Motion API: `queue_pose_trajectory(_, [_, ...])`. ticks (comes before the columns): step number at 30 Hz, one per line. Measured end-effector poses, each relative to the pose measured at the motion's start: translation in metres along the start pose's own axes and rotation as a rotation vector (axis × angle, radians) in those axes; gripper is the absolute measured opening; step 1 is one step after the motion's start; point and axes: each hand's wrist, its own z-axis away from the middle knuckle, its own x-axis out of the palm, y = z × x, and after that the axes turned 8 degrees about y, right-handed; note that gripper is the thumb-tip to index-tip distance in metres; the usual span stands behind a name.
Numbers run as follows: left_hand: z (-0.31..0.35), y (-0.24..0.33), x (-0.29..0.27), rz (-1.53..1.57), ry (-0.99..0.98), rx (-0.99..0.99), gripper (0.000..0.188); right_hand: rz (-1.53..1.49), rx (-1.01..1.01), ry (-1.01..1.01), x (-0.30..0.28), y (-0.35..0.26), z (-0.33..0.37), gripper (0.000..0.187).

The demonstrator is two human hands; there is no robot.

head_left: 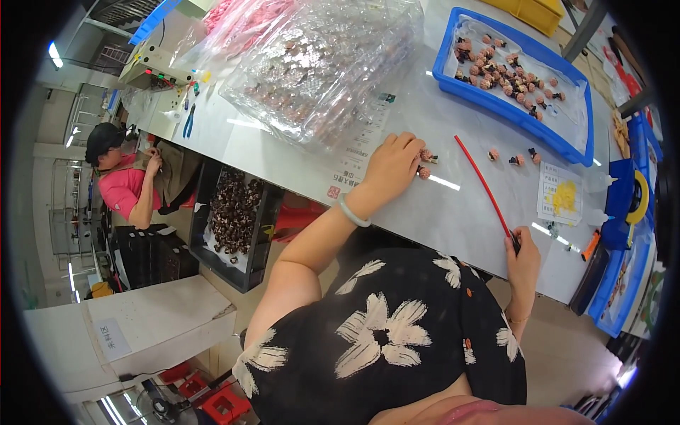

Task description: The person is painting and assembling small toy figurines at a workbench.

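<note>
Table (283, 166): pale top, with print under or on its surface beside the left forearm.
Right hand (523, 262): at the near edge, fingers closed on the dark near end of the red stick (484, 177).
Red stick: slants far and left over the table, its tip well apart from the left hand.
Left hand (392, 166): on the table, palm down, fingers nearly straight; fingertips at two pink-and-dark pieces (426, 156). Cannot tell whether either is pinched.
Loose trio (517, 161): similar pieces, right of the stick, just nearer than the tray.
Blue tray (511, 125): far right, white-lined, many such pieces scattered inside.
Paper (549, 207): right, printed, a yellow patch on it.
Clear bag (304, 78): far, large, bulging with small pieces.
Pliers (189, 122): far left, blue-handled, left of the bag.
Dark crate (262, 237): left, below the table edge, filled with brown pieces.
Co-worker (131, 170): far left, pink top, dark cap, hands raised before the chest.
</note>
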Motion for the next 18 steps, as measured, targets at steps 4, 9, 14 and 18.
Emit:
queue_pose_trajectory(4, [0.004, 0.008, -0.007, -0.017, -0.011, 0.032, 0.031, -0.002, -0.011, 0.007, -0.005, 0.003, 0.003, 0.015])
queue_pose_trajectory(9, [-0.004, 0.048, -0.073, -0.040, -0.117, 0.126, 0.036, -0.002, -0.011, 0.012, -0.007, 0.007, 0.005, 0.015])
queue_pose_trajectory(14, [-0.072, 0.016, -0.182, -0.346, 0.128, 0.197, 0.013, -0.028, -0.046, 0.047, -0.012, 0.007, 0.011, 0.015])
queue_pose_trajectory(18, [-0.139, -0.084, -0.224, -0.853, 0.023, -0.044, 0.012, -0.019, -0.035, 0.013, -0.015, 0.006, 0.013, 0.015])
